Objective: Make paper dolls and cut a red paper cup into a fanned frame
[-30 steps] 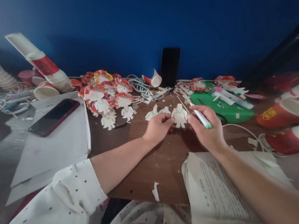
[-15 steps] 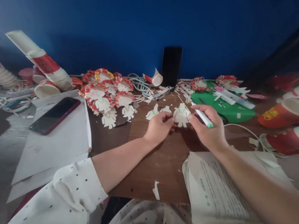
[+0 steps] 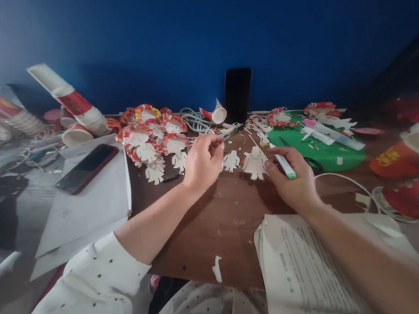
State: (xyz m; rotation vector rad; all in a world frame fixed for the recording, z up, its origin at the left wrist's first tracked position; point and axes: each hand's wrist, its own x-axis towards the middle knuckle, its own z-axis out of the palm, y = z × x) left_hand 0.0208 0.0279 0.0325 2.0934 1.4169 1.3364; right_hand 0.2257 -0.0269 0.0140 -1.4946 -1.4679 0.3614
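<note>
Marker (image 3: 283,163), white with green end: gripped in my right hand (image 3: 294,185). Paper figure (image 3: 254,164): on the brown table (image 3: 201,240), just left of those fingertips. My left hand (image 3: 203,162): fingers curled, contents I cannot tell, beside a smaller white cutout (image 3: 230,161). Black phone (image 3: 239,94): leaning at the blue wall (image 3: 178,37).

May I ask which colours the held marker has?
The marker is white with a green end, as the head view shows.

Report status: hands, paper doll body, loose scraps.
Left hand: curled, contents hidden. Right hand: holding green-ended marker. Paper doll body: beside right hand. Paper scrap: apart from both hands.
</note>
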